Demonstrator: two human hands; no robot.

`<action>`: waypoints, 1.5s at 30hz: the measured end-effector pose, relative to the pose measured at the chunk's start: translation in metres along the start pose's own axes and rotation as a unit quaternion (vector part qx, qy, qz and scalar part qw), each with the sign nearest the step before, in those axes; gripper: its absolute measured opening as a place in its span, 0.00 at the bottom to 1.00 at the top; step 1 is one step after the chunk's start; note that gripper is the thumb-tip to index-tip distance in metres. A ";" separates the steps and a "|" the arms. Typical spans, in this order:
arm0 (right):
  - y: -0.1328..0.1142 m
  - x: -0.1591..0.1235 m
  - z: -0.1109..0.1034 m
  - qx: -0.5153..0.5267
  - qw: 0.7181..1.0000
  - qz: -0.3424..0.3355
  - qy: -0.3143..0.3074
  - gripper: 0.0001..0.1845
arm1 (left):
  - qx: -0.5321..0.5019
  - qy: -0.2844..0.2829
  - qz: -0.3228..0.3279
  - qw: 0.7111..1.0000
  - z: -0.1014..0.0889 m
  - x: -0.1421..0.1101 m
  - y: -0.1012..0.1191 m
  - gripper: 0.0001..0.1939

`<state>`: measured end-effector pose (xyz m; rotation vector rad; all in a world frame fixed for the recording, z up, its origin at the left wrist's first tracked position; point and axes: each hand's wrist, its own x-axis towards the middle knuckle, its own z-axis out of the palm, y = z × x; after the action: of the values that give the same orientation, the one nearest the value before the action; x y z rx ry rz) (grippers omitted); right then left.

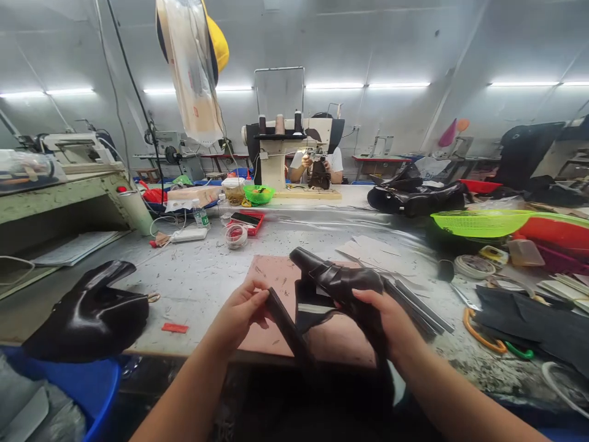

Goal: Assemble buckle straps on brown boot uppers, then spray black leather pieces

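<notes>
A glossy black leather shoe upper (338, 279) is held over the pink cutting board (267, 273). My right hand (384, 319) grips its right side, thumb on top and fingers hidden underneath. My left hand (243, 310) pinches the end of a long dark strip-like edge (288, 322) that slants down toward my lap. Whether this edge belongs to the same upper I cannot tell. Dark strips (416, 307) lie just right of the upper. Another black leather upper (92, 313) rests at the table's left front edge.
Scissors with orange handles (483, 334) and black material pieces (529, 325) lie at right, near a lime-green basket (478, 224). A red scrap (175, 328) lies left of the board. At lower left is a blue bin (103, 393). Across the table, a person works behind a sewing machine (273, 166).
</notes>
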<state>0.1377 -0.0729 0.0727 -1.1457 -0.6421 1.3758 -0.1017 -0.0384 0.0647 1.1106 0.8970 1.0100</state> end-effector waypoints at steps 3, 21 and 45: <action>0.003 -0.018 -0.009 -0.055 0.998 0.021 -0.022 0.15 | -0.080 0.144 -0.064 0.984 -0.011 -0.003 -0.024 0.13; 0.059 -0.046 -0.034 -0.159 0.983 0.076 -0.052 0.23 | 0.005 0.113 -0.069 0.991 0.023 -0.024 -0.052 0.16; 0.057 -0.032 -0.044 -0.256 0.963 -0.028 -0.072 0.21 | -0.210 0.176 -0.076 0.959 0.041 -0.010 -0.059 0.17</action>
<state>0.1488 -0.1244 0.0142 -1.4248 -1.1755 1.2874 -0.0554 -0.0667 0.0171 0.5034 0.9750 1.2207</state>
